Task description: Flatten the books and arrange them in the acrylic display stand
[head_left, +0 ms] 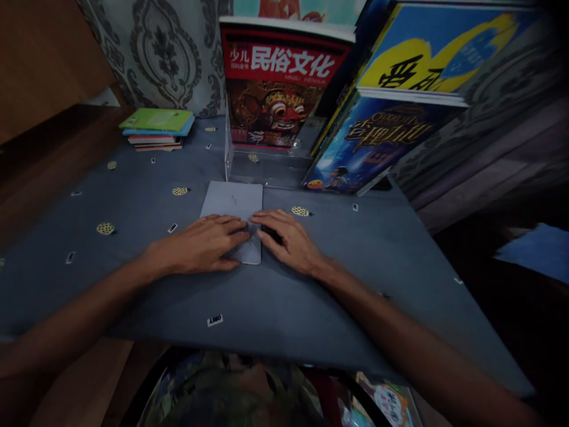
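A pale grey flat card-like sheet (232, 200) lies on the dark grey tablecloth (347, 279) in the middle. My left hand (202, 243) rests flat on its near left part, fingers stretched toward the centre. My right hand (287, 237) lies on its near right edge, fingers flat and pointing left, fingertips almost meeting those of the left hand. Neither hand grips anything I can see.
A clear stand (267, 166) behind the sheet holds a red magazine (280, 83). Blue and yellow books (377, 142) lean to its right. A small stack of books (155, 127) with a green cover sits at the back left. Patterned curtain behind. Table edge runs near my body.
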The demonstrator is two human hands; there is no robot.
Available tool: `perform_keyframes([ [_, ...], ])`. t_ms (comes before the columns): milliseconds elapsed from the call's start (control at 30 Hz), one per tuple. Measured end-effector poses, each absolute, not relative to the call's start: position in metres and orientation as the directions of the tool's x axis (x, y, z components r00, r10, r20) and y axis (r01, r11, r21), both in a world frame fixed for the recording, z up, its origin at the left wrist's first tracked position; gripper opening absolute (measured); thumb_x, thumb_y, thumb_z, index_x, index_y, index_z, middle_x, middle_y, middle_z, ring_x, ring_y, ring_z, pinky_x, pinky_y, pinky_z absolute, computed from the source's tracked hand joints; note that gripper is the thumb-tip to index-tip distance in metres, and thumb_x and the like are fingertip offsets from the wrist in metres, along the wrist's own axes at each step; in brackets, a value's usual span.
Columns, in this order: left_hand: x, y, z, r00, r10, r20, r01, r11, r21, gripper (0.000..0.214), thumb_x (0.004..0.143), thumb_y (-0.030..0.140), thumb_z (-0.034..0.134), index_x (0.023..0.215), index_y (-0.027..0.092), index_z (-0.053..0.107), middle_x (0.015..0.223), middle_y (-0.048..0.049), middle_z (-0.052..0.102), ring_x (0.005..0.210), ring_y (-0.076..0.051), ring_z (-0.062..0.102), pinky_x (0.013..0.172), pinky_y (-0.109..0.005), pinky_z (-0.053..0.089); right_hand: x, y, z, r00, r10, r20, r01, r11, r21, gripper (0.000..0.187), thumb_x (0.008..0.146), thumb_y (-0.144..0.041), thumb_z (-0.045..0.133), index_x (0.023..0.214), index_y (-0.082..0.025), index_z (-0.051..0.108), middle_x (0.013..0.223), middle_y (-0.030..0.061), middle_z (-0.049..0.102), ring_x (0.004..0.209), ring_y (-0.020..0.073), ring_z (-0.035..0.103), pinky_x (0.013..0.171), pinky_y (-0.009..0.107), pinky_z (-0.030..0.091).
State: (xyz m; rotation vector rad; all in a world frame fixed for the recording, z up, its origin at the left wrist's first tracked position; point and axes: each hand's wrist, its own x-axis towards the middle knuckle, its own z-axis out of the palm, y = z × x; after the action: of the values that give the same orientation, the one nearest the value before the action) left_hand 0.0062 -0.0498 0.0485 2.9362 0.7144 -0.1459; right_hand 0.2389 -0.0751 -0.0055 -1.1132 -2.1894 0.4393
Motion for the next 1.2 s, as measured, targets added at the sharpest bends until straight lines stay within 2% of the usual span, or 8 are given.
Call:
perform_keyframes([
  [167,0.006,-0.049,0.054,0.903,0.412,-0.125,0.427,-0.894,0.138,0.033,0.096,0.035,0.058,0.125,0.02,0.063,0.137,-0.0114,0.062,0.131,-0.027,0.055,0.107,-0.038,0.043,0.239,-0.075,-0.004,-0.49,0.802,0.342,0.56,0.59,-0.581,0.047,0.1,-0.048,0.049,0.132,-0.017,0.062,0.132,0.016,0.065,0.128,0.0296,0.056,0.108,0.051,0.043],
  [300,0.004,-0.05,0.052,0.896,0.438,-0.073,0.444,-0.878,0.179,0.031,0.096,0.036,0.058,0.122,0.02,0.065,0.137,-0.0113,0.062,0.13,-0.026,0.056,0.107,-0.04,0.044,0.238,-0.074,-0.007,-0.559,0.791,0.25,0.612,0.597,-0.519,0.073,0.088,-0.066,0.06,0.142,-0.018,0.054,0.148,0.0187,0.052,0.14,0.0334,0.044,0.114,0.055,0.035],
  [500,-0.005,-0.033,0.04,0.89,0.456,-0.015,0.447,-0.863,0.237,0.031,0.1,0.038,0.052,0.125,0.023,0.065,0.138,-0.009,0.063,0.13,-0.023,0.056,0.109,-0.038,0.043,0.239,-0.075,-0.007,-0.589,0.796,0.139,0.664,0.575,-0.478,0.09,0.08,-0.07,0.067,0.153,-0.024,0.041,0.16,0.0167,0.038,0.148,0.0358,0.033,0.118,0.059,0.029],
  [667,-0.018,-0.006,0.022,0.606,0.788,0.106,0.786,-0.614,0.072,0.04,0.1,0.038,0.047,0.132,0.016,0.058,0.139,-0.017,0.058,0.13,-0.03,0.054,0.108,-0.048,0.042,0.236,-0.065,0.001,-0.539,0.841,0.041,0.728,0.49,-0.479,0.082,0.088,-0.07,0.056,0.151,-0.018,0.044,0.161,0.0194,0.034,0.151,0.0342,0.028,0.121,0.058,0.026],
  [733,-0.022,0.002,0.015,0.523,0.844,0.119,0.84,-0.534,0.091,0.043,0.099,0.036,0.046,0.136,0.014,0.054,0.139,-0.0188,0.058,0.13,-0.031,0.054,0.109,-0.05,0.042,0.231,-0.058,0.003,-0.479,0.878,0.025,0.783,0.44,-0.439,0.077,0.092,-0.066,0.053,0.15,-0.015,0.045,0.161,0.0218,0.033,0.152,0.035,0.026,0.12,0.059,0.025],
  [900,-0.026,0.017,0.008,0.462,0.87,0.17,0.725,-0.481,0.493,0.049,0.092,0.029,0.05,0.138,0.014,0.049,0.134,-0.0175,0.063,0.122,-0.029,0.061,0.105,-0.048,0.047,0.215,-0.047,0.002,-0.404,0.914,0.031,0.843,0.386,-0.374,0.075,0.094,-0.058,0.055,0.152,-0.013,0.041,0.163,0.024,0.028,0.154,0.0367,0.02,0.121,0.06,0.023],
  [1033,-0.028,0.022,0.009,0.366,0.931,-0.017,0.382,-0.133,0.915,0.041,0.085,0.026,0.055,0.124,0.017,0.054,0.113,-0.013,0.071,0.096,-0.023,0.071,0.08,-0.038,0.059,0.217,-0.05,-0.007,-0.397,0.913,0.09,0.819,0.397,-0.414,0.073,0.093,-0.059,0.056,0.151,-0.016,0.044,0.163,0.0215,0.029,0.154,0.0357,0.02,0.122,0.058,0.023],
  [1200,-0.032,0.018,0.016,0.487,0.839,-0.244,0.053,0.25,0.967,0.04,0.07,0.038,0.08,0.097,0.016,0.06,0.084,-0.0048,0.072,0.072,-0.017,0.07,0.063,-0.026,0.056,0.229,-0.047,-0.022,-0.277,0.931,0.238,0.717,0.365,-0.594,0.067,0.088,-0.052,0.063,0.146,-0.021,0.05,0.162,0.0162,0.033,0.15,0.0342,0.031,0.12,0.055,0.031],
])
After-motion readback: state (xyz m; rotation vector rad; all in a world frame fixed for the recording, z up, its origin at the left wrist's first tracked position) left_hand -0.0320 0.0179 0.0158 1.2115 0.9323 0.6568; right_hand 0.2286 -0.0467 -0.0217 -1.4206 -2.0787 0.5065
